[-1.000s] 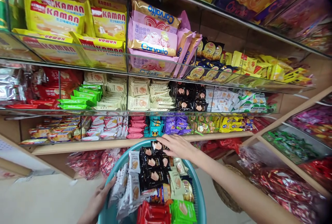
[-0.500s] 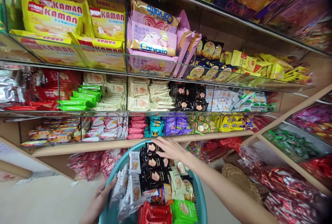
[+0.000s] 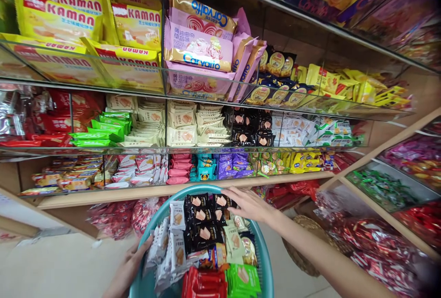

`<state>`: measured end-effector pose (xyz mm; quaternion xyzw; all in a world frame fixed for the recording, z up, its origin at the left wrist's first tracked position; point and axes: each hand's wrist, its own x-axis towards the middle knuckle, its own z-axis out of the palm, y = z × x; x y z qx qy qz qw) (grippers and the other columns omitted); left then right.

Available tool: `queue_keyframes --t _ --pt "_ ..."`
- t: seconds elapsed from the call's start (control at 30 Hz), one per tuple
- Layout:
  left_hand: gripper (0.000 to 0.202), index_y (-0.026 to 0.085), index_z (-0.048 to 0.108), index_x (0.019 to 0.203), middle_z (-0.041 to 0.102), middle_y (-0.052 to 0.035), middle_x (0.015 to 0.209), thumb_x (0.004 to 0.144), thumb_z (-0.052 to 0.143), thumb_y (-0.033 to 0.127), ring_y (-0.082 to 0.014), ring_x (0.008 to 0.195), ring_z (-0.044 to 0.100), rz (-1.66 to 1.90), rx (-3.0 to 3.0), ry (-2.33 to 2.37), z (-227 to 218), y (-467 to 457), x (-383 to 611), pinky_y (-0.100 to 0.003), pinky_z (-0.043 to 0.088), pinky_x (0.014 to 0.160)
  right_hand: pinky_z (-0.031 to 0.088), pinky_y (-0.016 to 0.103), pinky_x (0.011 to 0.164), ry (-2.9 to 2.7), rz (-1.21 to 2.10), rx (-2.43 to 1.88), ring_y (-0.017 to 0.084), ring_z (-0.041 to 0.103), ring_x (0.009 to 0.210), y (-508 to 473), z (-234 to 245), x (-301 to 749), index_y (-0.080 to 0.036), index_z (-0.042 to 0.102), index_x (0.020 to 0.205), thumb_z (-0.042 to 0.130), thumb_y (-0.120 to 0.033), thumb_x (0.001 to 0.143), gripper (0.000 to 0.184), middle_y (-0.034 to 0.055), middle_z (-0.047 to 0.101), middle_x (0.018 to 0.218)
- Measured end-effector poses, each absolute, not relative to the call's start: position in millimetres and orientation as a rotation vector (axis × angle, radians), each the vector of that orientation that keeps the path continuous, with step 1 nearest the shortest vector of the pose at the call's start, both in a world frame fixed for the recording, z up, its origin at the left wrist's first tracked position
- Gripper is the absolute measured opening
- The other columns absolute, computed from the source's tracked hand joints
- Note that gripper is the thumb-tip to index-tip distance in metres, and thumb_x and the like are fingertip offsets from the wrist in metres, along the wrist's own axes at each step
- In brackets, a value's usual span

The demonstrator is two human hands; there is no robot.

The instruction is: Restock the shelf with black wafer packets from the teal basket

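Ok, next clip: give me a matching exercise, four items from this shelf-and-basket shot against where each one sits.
Items:
1. black packets
2. green packets
3. left hand
4. yellow Kaman packs

Places:
A. on the upper glass shelf, at the left
B. in the basket, under the right hand
C. gripping the basket's left rim
D. at the near edge of the basket, beside red packets

Pairs: 1-B, 2-D, 3-C, 4-A
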<state>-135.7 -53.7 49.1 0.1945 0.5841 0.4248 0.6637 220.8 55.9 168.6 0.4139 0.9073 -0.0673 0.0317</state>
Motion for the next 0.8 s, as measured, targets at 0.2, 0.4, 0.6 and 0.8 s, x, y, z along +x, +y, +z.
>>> queue_keyframes --t 0.2,0.4,0.6,0.8 --pt "0.072 0.021 0.055 0.135 0.074 -0.0057 0.114 0.073 0.072 0.053 -0.0292 0.104 0.069 0.943 0.407 1.334 55 -54 -132 -0.040 0.052 0.097 0.051 0.041 0.090 2.859 -0.357 1.180 0.028 0.061 0.109 28 167 215 -0.026 0.036 0.144 0.050 -0.036 0.091 0.055 0.0096 0.054 0.135" --pt "0.064 0.023 0.059 0.130 0.072 -0.0031 0.121 0.074 0.071 0.052 -0.0261 0.111 0.066 0.965 0.434 1.356 54 -55 -133 -0.036 0.047 0.103 0.049 0.042 0.094 2.841 -0.472 1.292 0.029 0.059 0.113 43 158 203 -0.024 0.038 0.143 0.052 -0.036 0.090 0.056 0.0116 0.051 0.138" --pt "0.072 0.021 0.054 0.135 0.073 -0.0057 0.118 0.074 0.070 0.055 -0.0288 0.109 0.067 0.950 0.434 1.336 49 -55 -135 -0.040 0.051 0.098 0.049 0.038 0.092 2.900 -0.504 1.361 0.027 0.059 0.111 76 148 181 -0.026 0.038 0.142 0.051 -0.039 0.091 0.054 0.0095 0.055 0.132" --pt "0.074 0.021 0.054 0.136 0.075 -0.0052 0.113 0.074 0.068 0.058 -0.0312 0.104 0.069 0.950 0.467 1.318 54 -57 -134 -0.041 0.054 0.094 0.047 0.040 0.097 2.963 -0.552 1.268 0.027 0.057 0.116 89 132 162 -0.025 0.041 0.142 0.054 -0.037 0.090 0.055 0.0104 0.053 0.136"
